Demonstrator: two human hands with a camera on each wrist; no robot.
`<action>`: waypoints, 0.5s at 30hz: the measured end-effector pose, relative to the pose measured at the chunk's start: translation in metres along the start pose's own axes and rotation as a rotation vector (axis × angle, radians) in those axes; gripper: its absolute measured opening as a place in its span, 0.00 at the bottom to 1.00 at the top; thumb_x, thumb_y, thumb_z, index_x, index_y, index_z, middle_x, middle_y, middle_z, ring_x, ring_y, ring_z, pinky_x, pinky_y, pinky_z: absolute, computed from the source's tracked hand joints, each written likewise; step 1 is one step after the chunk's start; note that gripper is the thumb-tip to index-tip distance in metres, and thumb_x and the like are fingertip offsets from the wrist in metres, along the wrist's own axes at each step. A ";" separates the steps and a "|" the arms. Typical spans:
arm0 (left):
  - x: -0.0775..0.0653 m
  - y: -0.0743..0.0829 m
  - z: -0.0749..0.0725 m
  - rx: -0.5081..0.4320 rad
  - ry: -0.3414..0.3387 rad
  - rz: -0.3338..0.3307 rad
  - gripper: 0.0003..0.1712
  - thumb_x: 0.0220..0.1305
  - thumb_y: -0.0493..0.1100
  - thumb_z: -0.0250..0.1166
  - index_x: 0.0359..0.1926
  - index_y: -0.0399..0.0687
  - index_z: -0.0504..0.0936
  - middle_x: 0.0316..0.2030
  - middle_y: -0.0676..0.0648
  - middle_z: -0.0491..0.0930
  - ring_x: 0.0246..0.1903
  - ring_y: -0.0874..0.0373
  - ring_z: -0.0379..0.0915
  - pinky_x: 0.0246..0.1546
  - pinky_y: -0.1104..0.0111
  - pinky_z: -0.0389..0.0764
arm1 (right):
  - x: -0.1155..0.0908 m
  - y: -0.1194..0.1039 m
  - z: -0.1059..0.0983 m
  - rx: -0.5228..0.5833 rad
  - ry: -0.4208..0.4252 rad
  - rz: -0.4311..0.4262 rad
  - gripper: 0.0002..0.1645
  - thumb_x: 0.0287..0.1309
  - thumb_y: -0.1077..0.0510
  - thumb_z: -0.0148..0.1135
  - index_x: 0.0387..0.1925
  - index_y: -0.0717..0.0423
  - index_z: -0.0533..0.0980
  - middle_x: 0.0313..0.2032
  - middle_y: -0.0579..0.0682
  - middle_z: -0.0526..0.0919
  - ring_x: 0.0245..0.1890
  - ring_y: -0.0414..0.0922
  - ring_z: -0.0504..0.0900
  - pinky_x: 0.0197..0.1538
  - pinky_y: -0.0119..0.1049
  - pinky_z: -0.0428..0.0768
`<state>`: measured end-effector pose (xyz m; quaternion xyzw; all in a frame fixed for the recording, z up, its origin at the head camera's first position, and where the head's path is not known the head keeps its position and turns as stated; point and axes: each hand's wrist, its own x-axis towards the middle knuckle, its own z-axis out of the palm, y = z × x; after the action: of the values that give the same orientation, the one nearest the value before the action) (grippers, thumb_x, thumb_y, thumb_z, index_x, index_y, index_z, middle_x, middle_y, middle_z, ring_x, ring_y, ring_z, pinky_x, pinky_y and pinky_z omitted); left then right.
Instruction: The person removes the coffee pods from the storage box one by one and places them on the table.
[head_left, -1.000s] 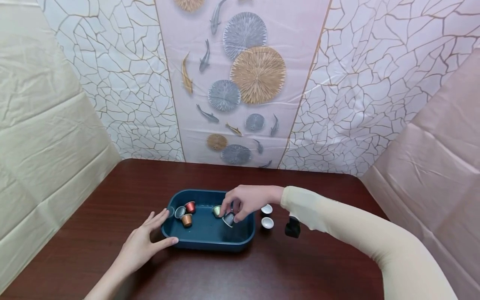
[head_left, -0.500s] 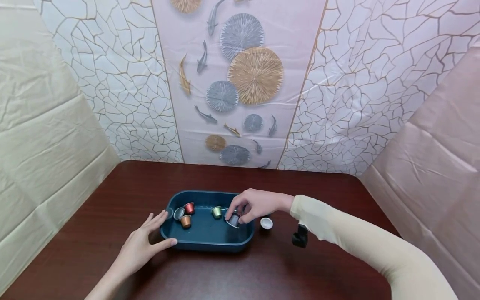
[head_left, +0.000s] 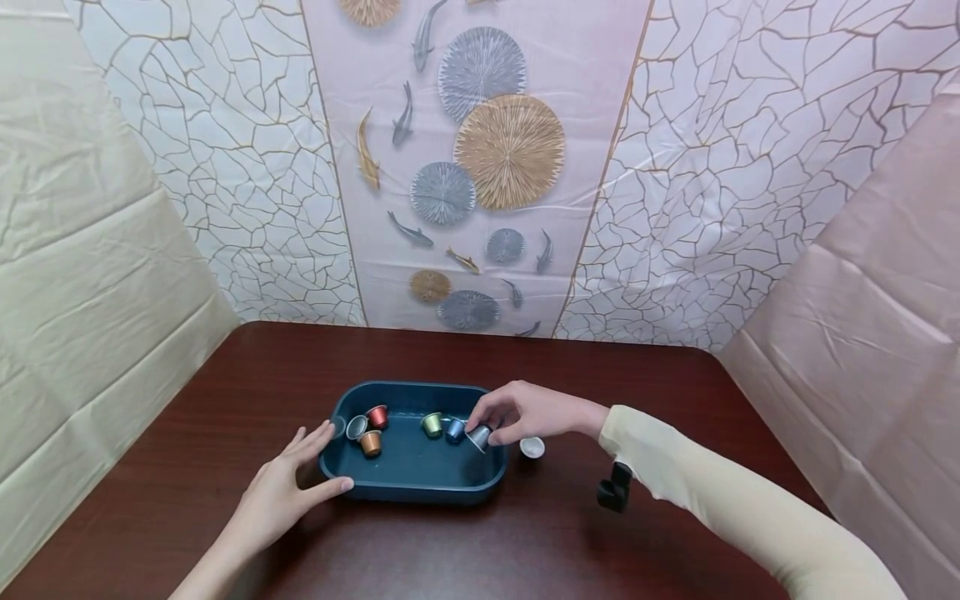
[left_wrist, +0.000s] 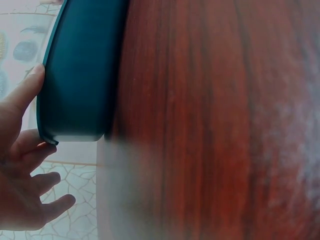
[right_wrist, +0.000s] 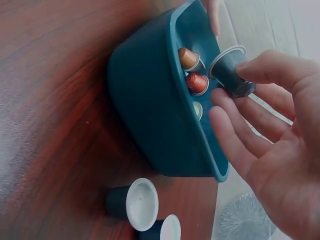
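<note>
A dark teal tray (head_left: 412,492) stands on the table with coffee capsules inside. My left hand (head_left: 277,487) rests at its left end, fingers spread, thumb on the near rim. Between thumb and fingers my right hand (head_left: 536,411) pinches a grey coffee capsule (right_wrist: 230,70), tilted, over the tray's right end. Below and left of it lie a blue capsule (head_left: 455,431) and a green capsule (head_left: 432,425). Grouped at the left end are a red capsule (head_left: 378,417), an orange capsule (head_left: 371,443) and one with its silver lid (head_left: 357,427) up.
Right of the tray, two dark capsules with pale lids sit on the table: one nearer capsule (right_wrist: 142,204) and another capsule (right_wrist: 171,227), which my right hand hides in the head view. A patterned curtain (head_left: 465,167) hangs behind the table (head_left: 450,550).
My right hand has moved right with the grey capsule in its grip, lifting it toward the tray's right rim. The blue capsule has come into view. My left hand stays at the tray.
</note>
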<state>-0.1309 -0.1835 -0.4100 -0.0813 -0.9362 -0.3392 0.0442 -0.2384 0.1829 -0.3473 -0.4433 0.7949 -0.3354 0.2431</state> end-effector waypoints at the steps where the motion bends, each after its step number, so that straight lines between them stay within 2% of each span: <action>1: 0.000 0.000 0.000 0.000 0.001 0.001 0.49 0.54 0.63 0.72 0.73 0.51 0.66 0.72 0.46 0.65 0.75 0.34 0.50 0.58 0.31 0.66 | -0.001 0.001 0.000 0.018 0.001 0.000 0.18 0.62 0.61 0.63 0.54 0.50 0.80 0.50 0.49 0.85 0.42 0.41 0.86 0.48 0.37 0.86; 6: 0.000 0.000 -0.001 0.002 0.000 0.000 0.49 0.54 0.63 0.72 0.73 0.52 0.66 0.72 0.45 0.65 0.75 0.34 0.50 0.58 0.31 0.66 | -0.007 0.005 0.003 0.089 0.012 0.010 0.19 0.62 0.64 0.62 0.55 0.55 0.79 0.47 0.56 0.85 0.39 0.50 0.87 0.44 0.34 0.86; 12: 0.000 0.000 0.000 -0.001 -0.003 -0.001 0.50 0.53 0.63 0.72 0.73 0.51 0.66 0.72 0.45 0.65 0.75 0.34 0.50 0.58 0.31 0.66 | -0.011 0.005 0.008 0.071 0.080 0.042 0.18 0.60 0.61 0.67 0.51 0.47 0.79 0.47 0.48 0.83 0.36 0.41 0.85 0.45 0.36 0.86; 15: 0.000 0.000 0.000 -0.005 -0.006 -0.002 0.50 0.53 0.63 0.72 0.73 0.51 0.65 0.73 0.45 0.65 0.75 0.34 0.50 0.58 0.30 0.66 | -0.013 0.003 0.010 0.074 0.121 0.071 0.17 0.59 0.59 0.68 0.50 0.45 0.78 0.47 0.46 0.83 0.36 0.40 0.84 0.46 0.35 0.86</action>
<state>-0.1309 -0.1832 -0.4100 -0.0813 -0.9355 -0.3415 0.0409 -0.2270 0.1924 -0.3546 -0.3843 0.8106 -0.3817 0.2225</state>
